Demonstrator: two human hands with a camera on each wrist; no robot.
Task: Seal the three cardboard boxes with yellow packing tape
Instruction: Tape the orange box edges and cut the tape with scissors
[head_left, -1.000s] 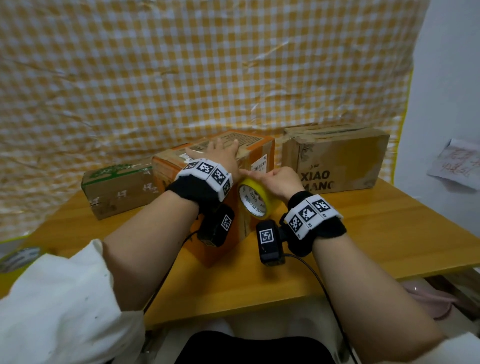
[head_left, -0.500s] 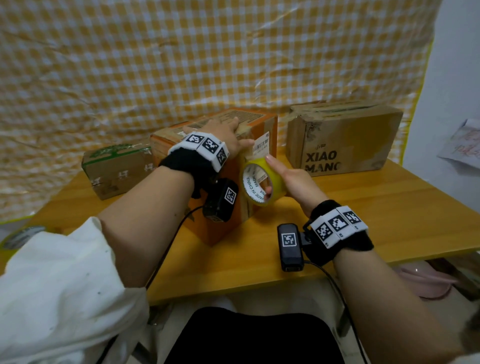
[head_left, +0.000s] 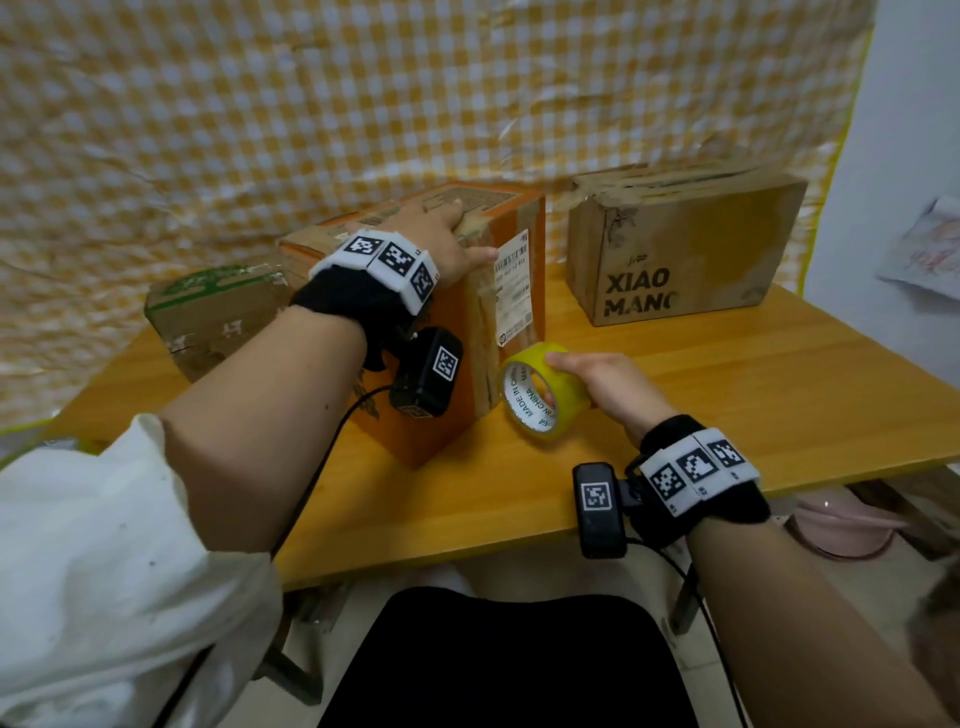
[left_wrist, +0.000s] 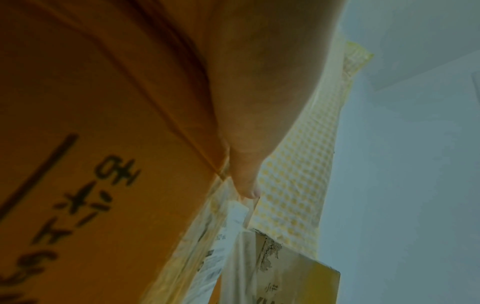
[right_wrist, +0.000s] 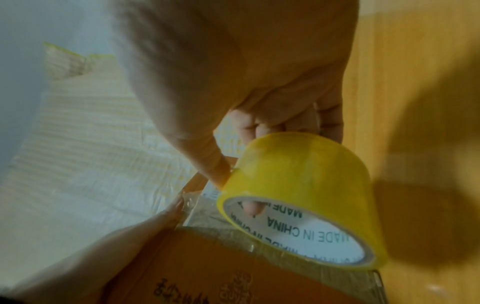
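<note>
An orange cardboard box (head_left: 452, 400) stands in the middle of the wooden table (head_left: 779, 405). My left hand (head_left: 441, 244) lies flat on the box top, thumb down over its near edge. My right hand (head_left: 597, 379) grips the yellow tape roll (head_left: 540, 389) low beside the box's right face, a finger inside the core (right_wrist: 253, 207) and the thumb on the outer rim. A strip of tape runs down the box face (head_left: 485, 332). A brown box printed XIAO MANG (head_left: 680, 249) stands at the back right. At the back left lies a low box with green print (head_left: 218, 312).
A yellow checked cloth (head_left: 363, 104) hangs behind the table. A white wall (head_left: 914, 130) with a paper on it is at the right. A pink basin (head_left: 841, 530) sits on the floor under the table's right end.
My right hand has drawn the tape roll down the box's right face, from near the top edge to just above the table. The left hand stayed pressed on the box top.
</note>
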